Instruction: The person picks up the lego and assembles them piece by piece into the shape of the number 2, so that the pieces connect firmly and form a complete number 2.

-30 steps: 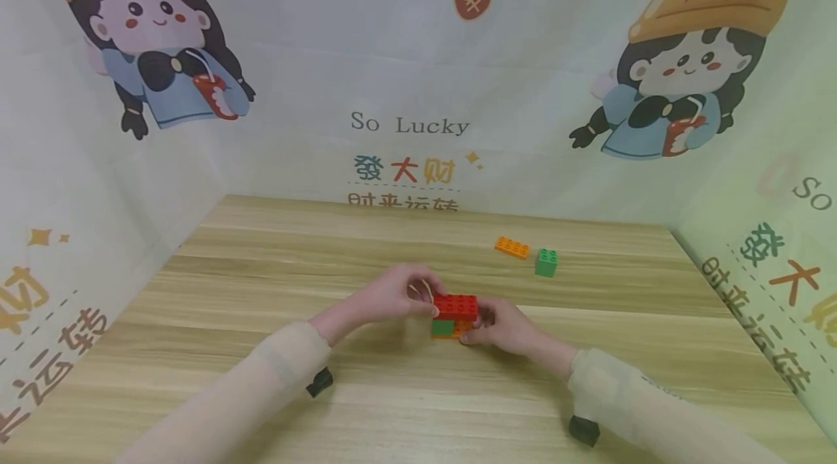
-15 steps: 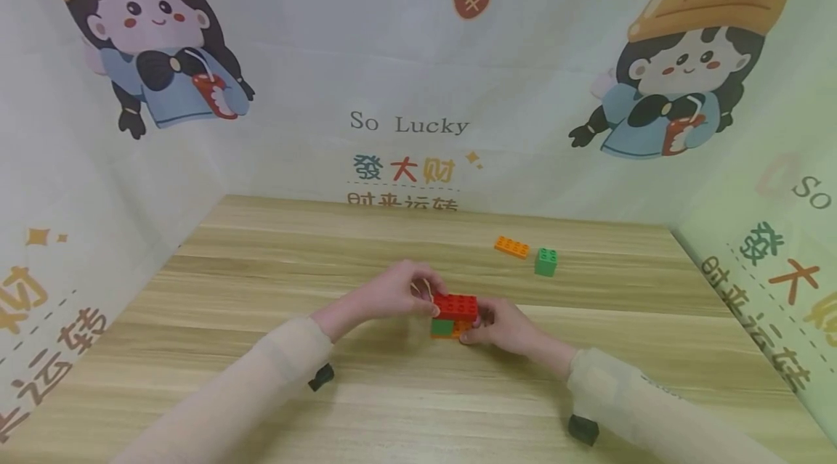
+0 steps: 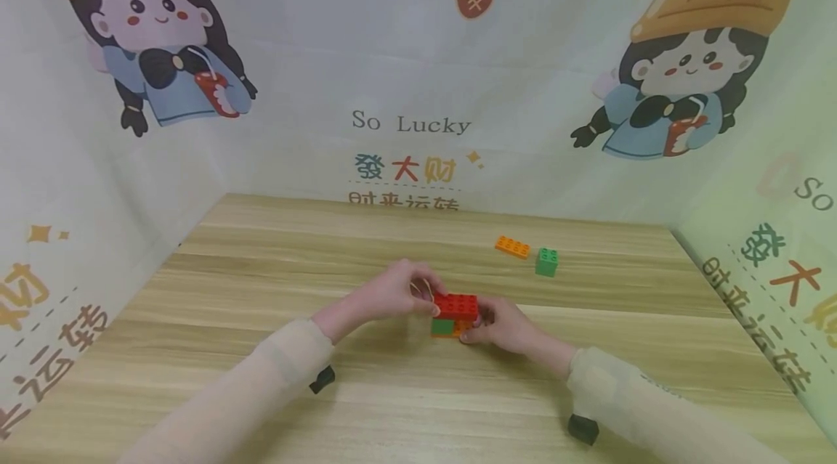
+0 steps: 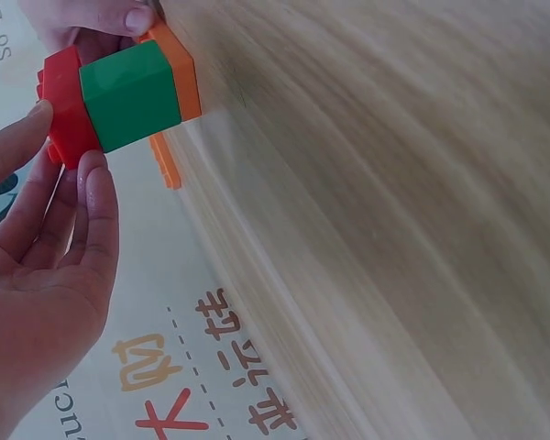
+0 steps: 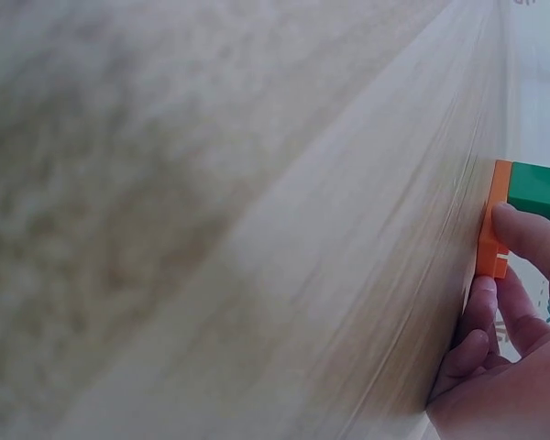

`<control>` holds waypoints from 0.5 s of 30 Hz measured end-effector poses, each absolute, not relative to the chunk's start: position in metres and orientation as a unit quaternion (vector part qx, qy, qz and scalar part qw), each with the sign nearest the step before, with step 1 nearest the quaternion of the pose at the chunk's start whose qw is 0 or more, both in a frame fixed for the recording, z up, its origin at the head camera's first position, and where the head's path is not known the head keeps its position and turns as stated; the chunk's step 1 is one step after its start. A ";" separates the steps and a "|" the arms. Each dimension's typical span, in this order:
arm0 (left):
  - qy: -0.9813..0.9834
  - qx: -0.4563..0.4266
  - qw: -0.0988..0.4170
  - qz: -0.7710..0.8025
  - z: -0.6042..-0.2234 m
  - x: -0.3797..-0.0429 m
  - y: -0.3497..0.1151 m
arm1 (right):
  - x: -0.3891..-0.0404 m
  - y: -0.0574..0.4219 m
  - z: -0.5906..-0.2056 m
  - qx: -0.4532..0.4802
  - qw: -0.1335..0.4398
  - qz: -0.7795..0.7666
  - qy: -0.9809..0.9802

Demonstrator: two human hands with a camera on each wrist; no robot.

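Observation:
A small stack of toy building bricks stands on the wooden table in the head view. Its top is a red brick (image 3: 455, 306), the middle a green brick (image 4: 131, 94), the base a flat orange brick (image 5: 495, 220). My left hand (image 3: 399, 293) pinches the red brick at its left end, thumb on the studded side and fingertips at the underside in the left wrist view. From the right, my right hand (image 3: 503, 326) grips the orange base, its thumb on the near edge. Part of the orange base's studs shows under the red brick.
Farther back on the table (image 3: 294, 253) lie a loose flat orange brick (image 3: 513, 247) and a separate green brick (image 3: 546, 262). Printed cloth (image 3: 294, 86) hangs around the back and sides. Dark wrist devices (image 3: 583, 429) sit beneath the sleeves.

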State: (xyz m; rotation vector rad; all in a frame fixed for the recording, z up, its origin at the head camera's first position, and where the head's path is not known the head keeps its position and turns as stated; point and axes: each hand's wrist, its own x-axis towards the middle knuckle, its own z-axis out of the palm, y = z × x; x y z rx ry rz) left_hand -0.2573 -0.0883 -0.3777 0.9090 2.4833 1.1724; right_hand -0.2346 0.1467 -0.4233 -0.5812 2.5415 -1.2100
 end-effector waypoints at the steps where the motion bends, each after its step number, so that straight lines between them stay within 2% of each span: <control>1: 0.851 0.313 0.124 0.402 -0.378 -0.257 -0.088 | -0.235 0.147 -0.424 -0.201 0.133 -0.418 0.876; 15: 0.854 0.307 0.119 0.402 -0.376 -0.254 -0.088 | -0.236 0.147 -0.424 -0.183 0.141 -0.413 0.881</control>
